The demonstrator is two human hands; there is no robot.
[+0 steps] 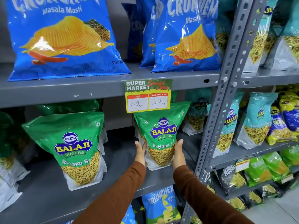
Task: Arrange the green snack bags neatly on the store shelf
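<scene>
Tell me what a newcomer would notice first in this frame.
Probably the big blue Masala Masti bag on the upper shelf at top left. Next, the green Balaji bag on the middle shelf, pressed between the left hand and right hand, right under the price tag showing 40 and 20.

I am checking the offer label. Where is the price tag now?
In the head view, the price tag hangs from the grey shelf edge, centre, directly above the green bag held between both hands.
</scene>
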